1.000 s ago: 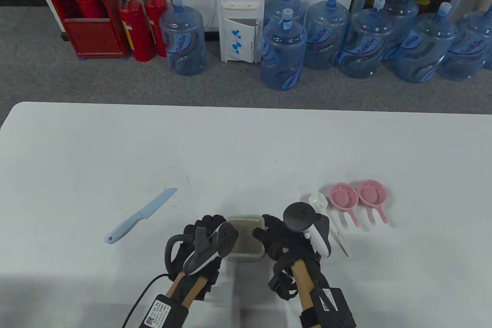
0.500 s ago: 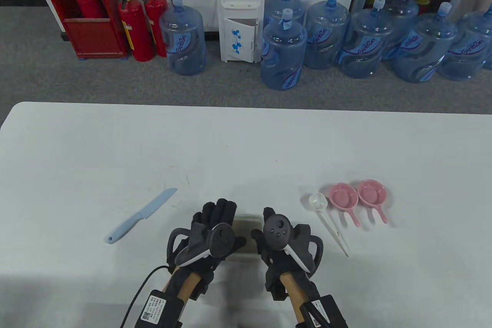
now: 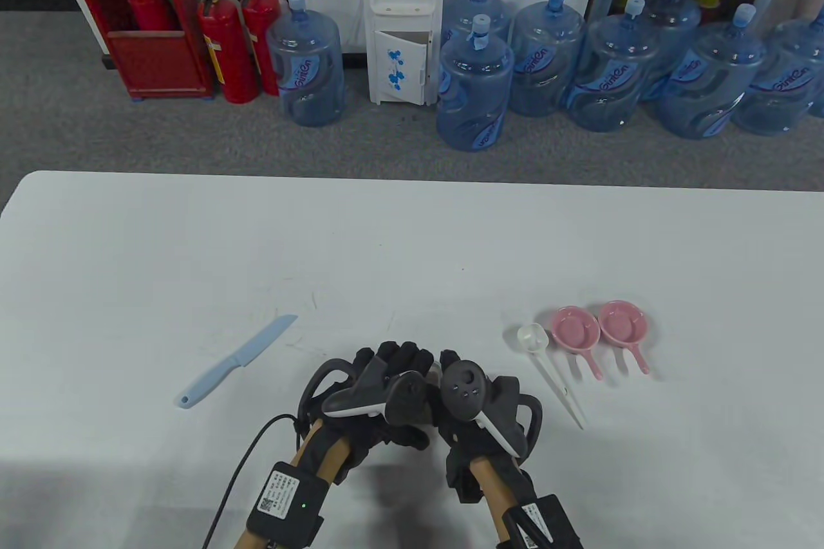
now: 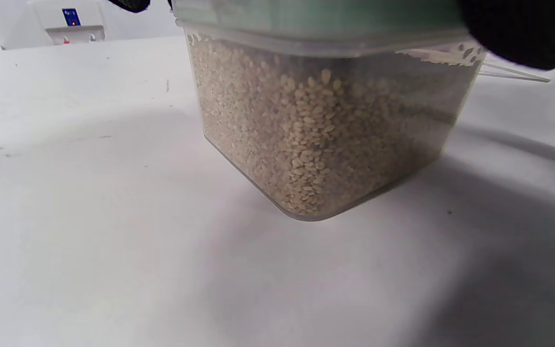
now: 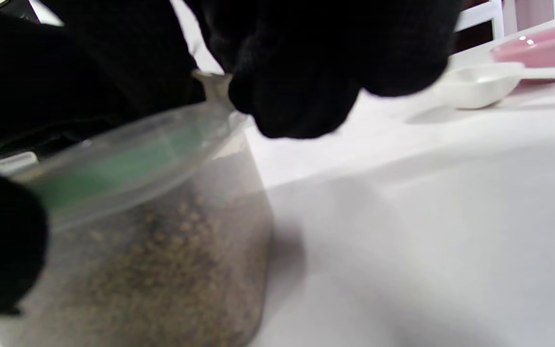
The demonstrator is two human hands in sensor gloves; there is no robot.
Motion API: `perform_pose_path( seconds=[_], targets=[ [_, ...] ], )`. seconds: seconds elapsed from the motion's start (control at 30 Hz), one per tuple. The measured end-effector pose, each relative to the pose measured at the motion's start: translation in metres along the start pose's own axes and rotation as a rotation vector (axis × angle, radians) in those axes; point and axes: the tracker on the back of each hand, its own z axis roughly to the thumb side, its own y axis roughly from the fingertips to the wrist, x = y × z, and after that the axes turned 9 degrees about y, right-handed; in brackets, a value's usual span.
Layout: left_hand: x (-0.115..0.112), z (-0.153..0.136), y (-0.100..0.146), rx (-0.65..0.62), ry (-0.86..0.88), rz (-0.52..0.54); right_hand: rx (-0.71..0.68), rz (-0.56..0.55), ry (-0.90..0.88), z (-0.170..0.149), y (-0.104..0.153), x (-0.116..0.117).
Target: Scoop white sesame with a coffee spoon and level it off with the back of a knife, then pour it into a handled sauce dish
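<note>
1. The white surface (image 3: 129,253) carries everything.
2. The left hand (image 3: 386,381) lies over the lid of the sesame container (image 4: 325,130); whether its grip curls round it I cannot tell.
3. The right hand (image 3: 473,398) pinches the lid's corner tab.
4. The blue knife (image 3: 235,361) lies well left.
5. The coffee spoon (image 3: 547,369) lies to the right, just beside two pink sauce dishes (image 3: 575,327).

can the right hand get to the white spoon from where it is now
Probably yes: the white spoon lies on bare table just right of the right hand, nothing between. That hand would first have to let go of the sesame container.
</note>
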Motion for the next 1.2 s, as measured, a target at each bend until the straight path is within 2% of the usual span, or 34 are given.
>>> perform_pose_path(
  seconds=[0.27,0.47,0.63,0.73,0.9,1.03,1.2],
  targets=[
    [0.003,-0.001,-0.003,-0.041,0.000,0.008,-0.019,0.003,0.026,0.001,-0.001,-0.002],
    [0.015,-0.002,0.000,-0.054,0.020,0.038,-0.050,-0.018,-0.033,-0.004,0.002,-0.011],
    [0.032,-0.013,0.014,-0.010,0.015,0.137,-0.069,-0.151,-0.108,-0.020,0.012,-0.032],
    [0.046,-0.027,0.030,0.041,0.004,0.201,-0.058,-0.271,-0.011,-0.033,0.021,-0.046],
    [0.060,-0.058,0.055,0.134,0.003,0.263,-0.037,-0.363,0.160,-0.057,0.028,-0.051],
    [0.057,-0.089,0.072,0.214,0.048,0.272,-0.002,-0.381,0.230,-0.075,0.029,-0.043],
    [0.034,-0.128,0.088,0.330,0.056,0.235,0.050,-0.296,0.190,-0.091,0.025,-0.032]
  ],
)
